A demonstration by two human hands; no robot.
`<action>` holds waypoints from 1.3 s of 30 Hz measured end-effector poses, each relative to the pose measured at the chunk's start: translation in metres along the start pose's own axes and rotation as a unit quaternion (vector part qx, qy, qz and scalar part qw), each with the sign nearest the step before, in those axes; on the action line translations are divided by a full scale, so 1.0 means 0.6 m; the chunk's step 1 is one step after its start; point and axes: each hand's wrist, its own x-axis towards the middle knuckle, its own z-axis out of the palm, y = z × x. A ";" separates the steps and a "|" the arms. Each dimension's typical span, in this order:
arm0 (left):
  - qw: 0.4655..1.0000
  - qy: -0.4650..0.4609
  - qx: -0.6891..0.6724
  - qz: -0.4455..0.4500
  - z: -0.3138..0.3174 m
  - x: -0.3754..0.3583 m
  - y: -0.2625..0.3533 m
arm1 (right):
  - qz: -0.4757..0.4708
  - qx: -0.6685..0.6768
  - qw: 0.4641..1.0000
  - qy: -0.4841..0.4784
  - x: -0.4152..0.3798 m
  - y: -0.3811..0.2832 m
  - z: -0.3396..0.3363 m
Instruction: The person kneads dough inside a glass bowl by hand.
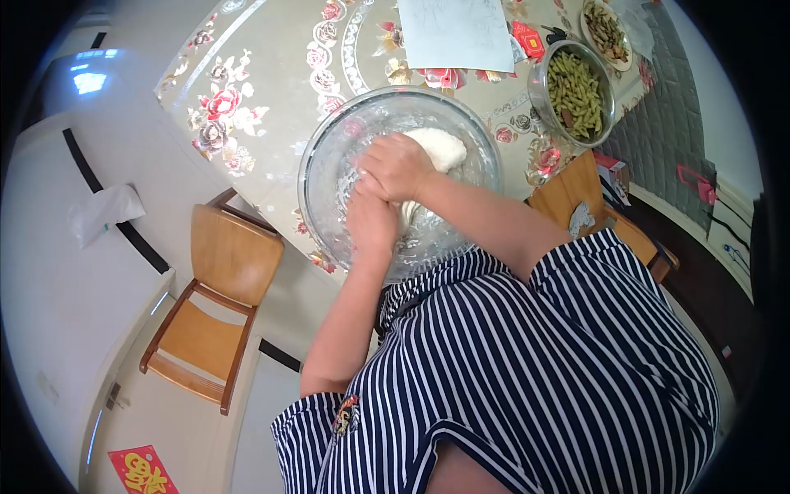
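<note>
A large clear bowl point(485, 191) stands at the table's near edge, its inside smeared with flour and bits of dough. Pale dough point(443, 148) lies in it, showing beyond my right hand and in a small strip by my left wrist. My right hand point(397, 167) is closed and presses on the dough, its fingers against my other hand. Just below and touching it, my left hand point(372, 216) is closed too, knuckles up, on the dough. The undersides of both hands are hidden.
On the flowered tablecloth point(271, 107) are a white sheet point(455, 33), a red packet point(527, 39), dark keys point(555, 34), a metal bowl of green pods point(574, 95) and a plate of food point(606, 34). Wooden chairs stand left point(234, 255) and right point(572, 193).
</note>
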 end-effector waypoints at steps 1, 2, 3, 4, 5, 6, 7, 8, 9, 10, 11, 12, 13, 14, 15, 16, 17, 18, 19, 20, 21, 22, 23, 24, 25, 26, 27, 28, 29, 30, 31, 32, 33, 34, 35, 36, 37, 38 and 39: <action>0.998 -0.021 -0.024 -0.060 -0.007 0.008 0.007 | -0.005 -0.010 1.000 -0.018 0.007 0.008 0.006; 0.997 -0.025 -0.026 -0.062 -0.010 0.012 0.010 | -0.003 -0.009 1.000 -0.023 0.012 0.015 0.015; 0.996 -0.003 -0.034 -0.083 -0.014 0.016 0.013 | -0.015 -0.023 0.999 -0.017 0.021 0.021 0.022; 0.993 0.022 -0.042 -0.104 -0.020 0.020 0.015 | -0.031 -0.037 0.999 -0.009 0.030 0.023 0.028; 0.993 0.027 -0.041 -0.107 -0.027 0.027 0.016 | 0.007 -0.034 0.998 -0.050 0.037 0.021 0.031; 0.992 -0.019 -0.046 -0.119 -0.038 0.036 0.014 | 0.002 -0.030 0.998 -0.048 0.050 0.015 0.027; 0.988 -0.063 -0.051 -0.130 -0.045 0.044 0.007 | 0.062 -0.049 0.989 -0.128 0.064 0.007 0.019; 0.988 -0.054 -0.049 -0.133 -0.045 0.059 -0.007 | 0.119 -0.069 0.969 -0.207 0.075 0.001 0.014; 0.988 -0.119 -0.038 -0.089 -0.041 0.079 -0.028 | 0.143 -0.061 0.971 -0.183 0.074 0.001 0.025; 0.982 -0.183 -0.027 -0.042 -0.050 0.090 -0.035 | 0.135 -0.063 0.973 -0.175 0.082 -0.001 0.024; 0.980 -0.193 -0.034 -0.030 -0.053 0.088 -0.039 | 0.176 -0.056 0.954 -0.236 0.089 -0.003 0.022; 0.981 -0.188 -0.033 -0.030 -0.058 0.070 -0.028 | 0.219 -0.046 0.928 -0.298 0.088 -0.008 0.019; 0.987 -0.144 -0.047 -0.047 -0.063 0.043 -0.007 | 0.218 -0.048 0.929 -0.295 0.093 -0.017 0.001; 0.991 -0.100 -0.061 -0.060 -0.067 0.020 0.012 | 0.256 -0.029 0.911 -0.323 0.100 -0.021 -0.018; 0.992 -0.099 -0.061 -0.057 -0.059 -0.003 0.015 | 0.295 -0.008 0.888 -0.353 0.103 -0.030 -0.037; 0.997 -0.048 -0.063 0.002 -0.046 -0.033 0.015 | 0.297 -0.009 0.887 -0.354 0.091 -0.046 -0.056; 0.996 0.005 -0.065 0.059 -0.034 -0.058 0.013 | 0.227 -0.047 0.910 -0.344 0.072 -0.067 -0.077; 0.996 0.006 -0.067 0.058 -0.038 -0.078 0.017 | 0.153 -0.084 0.928 -0.330 0.058 -0.080 -0.093; 0.995 0.011 -0.089 0.039 -0.046 -0.096 0.022 | 0.150 -0.084 0.928 -0.332 0.035 -0.081 -0.096; 0.994 0.015 -0.111 0.016 -0.051 -0.110 0.026 | 0.071 -0.082 0.977 -0.186 0.000 -0.076 -0.088; 0.993 0.029 -0.113 -0.023 -0.049 -0.116 0.031 | -0.006 -0.075 0.997 -0.035 -0.030 -0.075 -0.081; 0.993 0.025 -0.113 -0.023 -0.028 -0.116 0.027 | -0.003 -0.075 0.996 -0.038 -0.051 -0.076 -0.079; 0.997 0.031 -0.059 0.030 0.004 -0.108 0.019 | -0.005 -0.073 0.996 -0.053 -0.066 -0.070 -0.076; 0.996 0.039 -0.006 0.081 0.010 -0.096 0.022 | -0.009 -0.071 0.995 -0.070 -0.064 -0.064 -0.076; 0.996 0.037 -0.012 0.080 0.016 -0.084 0.022 | -0.008 -0.074 0.996 -0.051 -0.062 -0.057 -0.070; 0.998 0.040 -0.009 0.053 0.025 -0.075 0.019 | -0.004 -0.073 0.996 -0.059 -0.057 -0.045 -0.059; 0.999 0.042 -0.005 0.022 0.024 -0.067 0.019 | -0.022 -0.056 0.998 -0.031 -0.045 -0.030 -0.044; 0.999 0.043 0.001 -0.008 0.022 -0.058 0.017 | -0.039 -0.038 0.999 -0.002 -0.034 -0.019 -0.030; 0.999 0.035 -0.001 -0.012 0.019 -0.047 0.013 | -0.034 -0.035 0.999 -0.009 -0.026 -0.010 -0.018; 0.999 0.023 -0.010 -0.031 0.013 -0.036 0.012 | -0.028 -0.039 0.999 -0.026 -0.019 -0.004 -0.012; 0.999 0.009 -0.019 -0.049 0.012 -0.031 0.011 | -0.021 -0.044 0.998 -0.044 -0.017 -0.001 -0.010; 0.999 0.004 -0.023 -0.049 0.014 -0.022 0.009 | -0.018 -0.046 0.998 -0.050 -0.013 0.002 -0.008; 0.996 -0.006 -0.028 -0.079 0.009 -0.011 0.009 | -0.009 -0.061 0.994 -0.090 -0.005 0.006 -0.006; 0.993 -0.015 -0.030 -0.110 0.003 -0.004 0.009 | -0.002 -0.075 0.989 -0.127 0.004 0.006 -0.003; 0.993 -0.011 -0.031 -0.111 -0.004 0.000 0.010 | -0.005 -0.075 0.989 -0.126 0.016 0.006 0.001; 0.992 -0.014 -0.055 -0.111 -0.030 0.004 0.020 | 0.013 -0.092 0.984 -0.149 0.030 0.006 0.006; 0.991 -0.017 -0.078 -0.112 -0.046 0.006 0.025 | 0.032 -0.108 0.979 -0.172 0.043 0.003 0.010; 0.991 -0.010 -0.076 -0.113 -0.048 0.016 0.017 | 0.027 -0.107 0.980 -0.167 0.055 -0.001 0.012; 0.988 -0.084 -0.062 -0.111 -0.051 0.034 0.004 | 0.081 -0.110 0.968 -0.212 0.065 -0.006 0.012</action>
